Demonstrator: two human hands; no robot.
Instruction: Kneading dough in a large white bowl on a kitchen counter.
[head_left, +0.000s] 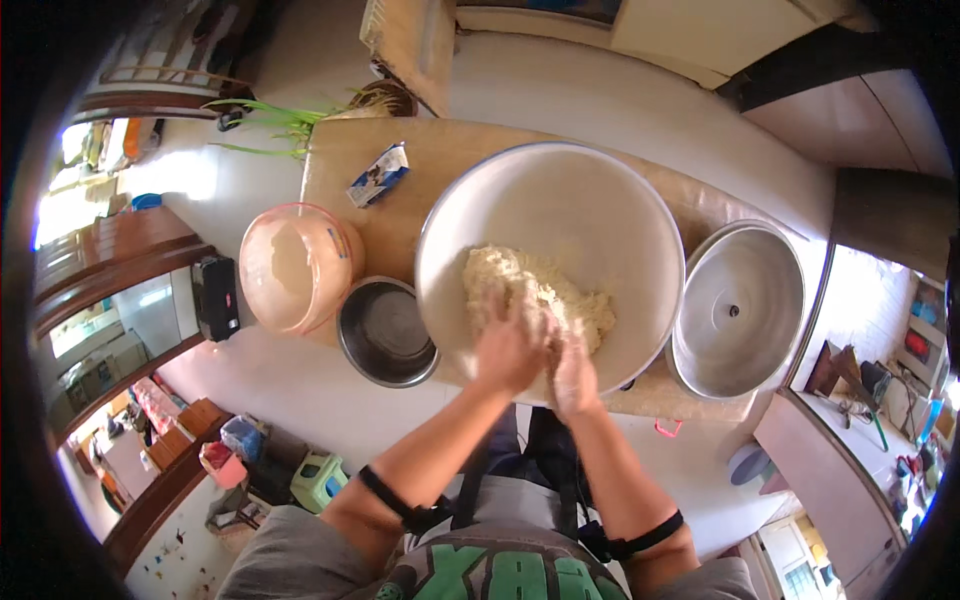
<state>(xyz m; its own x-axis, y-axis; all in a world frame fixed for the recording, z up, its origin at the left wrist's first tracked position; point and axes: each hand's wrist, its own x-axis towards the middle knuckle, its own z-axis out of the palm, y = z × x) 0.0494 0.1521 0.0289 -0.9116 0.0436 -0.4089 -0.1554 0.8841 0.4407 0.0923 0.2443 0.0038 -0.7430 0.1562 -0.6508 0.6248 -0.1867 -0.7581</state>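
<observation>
A large white basin (600, 202) with a blue rim stands on the table before me. Inside it, toward the near side, lies a rough, shaggy mass of dough (495, 262) with loose crumbly bits to its right. My left hand (514, 341) presses on the dough with its fingers spread over the near part; the fingertips are blurred and partly hidden in it. Close beside it, my right hand (574, 367) touches the near edge of the dough, fingers pointing away from me. Pale dough or flour coats both hands.
Left of the basin are a dark metal bowl (390, 330) and a translucent plastic tub (259, 262) holding pale powder. A blue-and-white packet (379, 176) lies behind them. A round metal pan or lid (742, 315) sits at the right. Green stalks (281, 116) reach past the table's left corner.
</observation>
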